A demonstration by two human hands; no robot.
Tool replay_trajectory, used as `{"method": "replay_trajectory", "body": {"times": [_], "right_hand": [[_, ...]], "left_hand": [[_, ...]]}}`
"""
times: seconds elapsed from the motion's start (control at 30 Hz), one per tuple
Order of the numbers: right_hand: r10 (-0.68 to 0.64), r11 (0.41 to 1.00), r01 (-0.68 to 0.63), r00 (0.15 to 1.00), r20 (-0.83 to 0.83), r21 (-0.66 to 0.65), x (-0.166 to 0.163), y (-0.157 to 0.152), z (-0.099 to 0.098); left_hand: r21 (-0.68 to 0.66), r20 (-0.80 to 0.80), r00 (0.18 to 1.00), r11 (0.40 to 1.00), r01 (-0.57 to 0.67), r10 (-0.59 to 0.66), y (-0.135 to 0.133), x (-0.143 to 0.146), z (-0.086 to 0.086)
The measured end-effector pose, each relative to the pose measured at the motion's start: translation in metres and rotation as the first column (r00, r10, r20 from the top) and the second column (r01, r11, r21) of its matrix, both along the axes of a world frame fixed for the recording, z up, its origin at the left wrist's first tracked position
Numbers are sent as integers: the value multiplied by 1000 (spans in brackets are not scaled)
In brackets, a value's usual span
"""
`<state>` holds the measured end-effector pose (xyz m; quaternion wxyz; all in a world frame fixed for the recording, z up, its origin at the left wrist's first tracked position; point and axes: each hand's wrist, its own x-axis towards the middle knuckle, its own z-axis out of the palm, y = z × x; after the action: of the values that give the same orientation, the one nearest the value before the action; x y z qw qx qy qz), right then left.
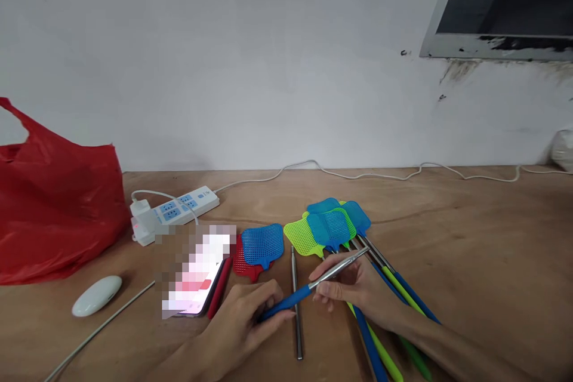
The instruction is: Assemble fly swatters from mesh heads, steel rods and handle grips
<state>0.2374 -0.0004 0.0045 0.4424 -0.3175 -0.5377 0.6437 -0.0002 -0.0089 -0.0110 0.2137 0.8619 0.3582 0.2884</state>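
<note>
My left hand (244, 319) is closed around the blue grip of a telescopic fly swatter handle (313, 283). My right hand (353, 289) pinches the handle's metal rod between its fingers. The rod points up and right toward a pile of fly swatters (331, 227) with blue and yellow-green heads. A loose metal rod (296, 304) lies on the wooden table (470, 250) just under my hands. A loose blue swatter head (262, 245) rests on a red one (244, 265) to the left of the rod.
A phone (197, 283) lies left of my left hand, with a red handle (220, 293) beside it. A white power strip (174, 212), a white oval device (96, 295) and a red plastic bag (54, 215) sit at the left. A white cable (358, 174) runs along the wall.
</note>
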Motion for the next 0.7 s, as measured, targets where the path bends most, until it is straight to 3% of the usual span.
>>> {"method": "replay_trajectory", "body": {"times": [0.1,0.2,0.3,0.4,0.47,0.6,0.7], "right_hand": [[-37,999,36,999,16,31,-3,-1,-2],[-200,972,197,980,16,130,3,1,4],[-473,843,457,881,-14,284,15,1,12],[-619,708,572,785,-25,414,23,-1,15],[-606,709,503,793,62,494,24,-1,11],[-405,823,161,839,364,545,20,2,3],[-438,797,138,803,405,588,17,5,1]], "left_hand": [[-57,0,1000,998,-15,15,0,1,0],[-110,23,999,993,-32,34,2,1,6],[-124,-1,996,988,-91,92,5,-1,13],[-57,-68,976,976,-209,205,8,-4,17],[44,-89,956,960,-277,280,11,-8,16],[253,-126,921,910,-329,369,22,-17,11],[333,-196,906,895,-298,374,31,-23,4]]}}
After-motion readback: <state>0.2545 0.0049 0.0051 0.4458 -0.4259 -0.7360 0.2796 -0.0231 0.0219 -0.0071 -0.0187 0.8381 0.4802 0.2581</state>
